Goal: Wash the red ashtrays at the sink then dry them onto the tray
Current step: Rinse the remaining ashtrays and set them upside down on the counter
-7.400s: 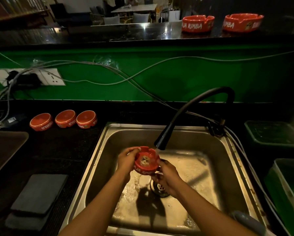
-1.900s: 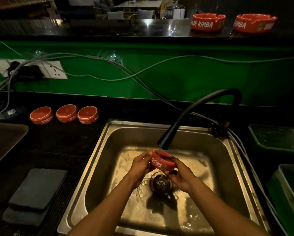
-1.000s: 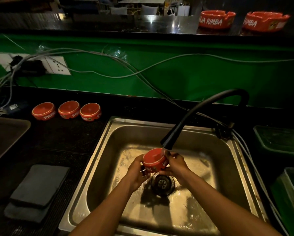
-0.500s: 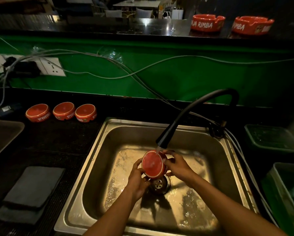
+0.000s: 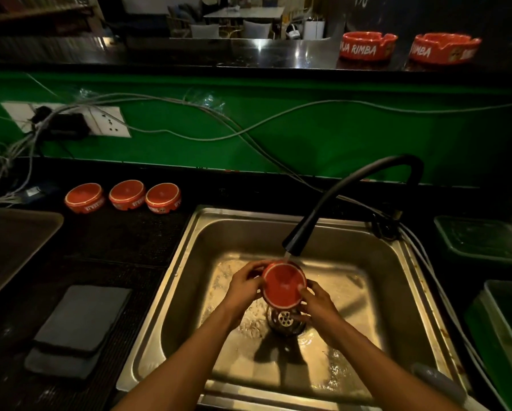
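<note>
One red ashtray [image 5: 283,287] held over the sink [image 5: 189,262], bottom side facing up toward the camera, just under the black tap nozzle [image 5: 291,247]. A thin stream of water runs from the nozzle onto its far edge. Left hand [image 5: 244,287] curls around the left rim, fingers closed on it; right hand [image 5: 318,302] grips the lower right rim, thumb on the flat base. Both hands pinch the one ashtray between them. Drain [image 5: 284,318] sits directly below the grip; sink floor wet, shining.

Count of ashtrays in view: six. One in the hands. Three small round ones [image 5: 123,195] in a row on the dark counter, far left of the grip and behind it, all upside down, each just beside the next; white lettering on their sides, inverted, not readable. Two larger ones [image 5: 409,46] on the upper bar ledge, above and right of the grip, upright, with notched rims; the left one reads "JA RIMBA", the right one "RIMBA".

Tray [image 5: 14,241] at far left of the hands, dim, nothing seen on it. Two stacked dark pads [image 5: 76,327] left of the sink, nearer than the tray. Green bins [image 5: 483,238] to the right of the grip; contents too dark to tell. Wall socket [image 5: 106,123] and loose cables [image 5: 219,134] on the green wall behind.
</note>
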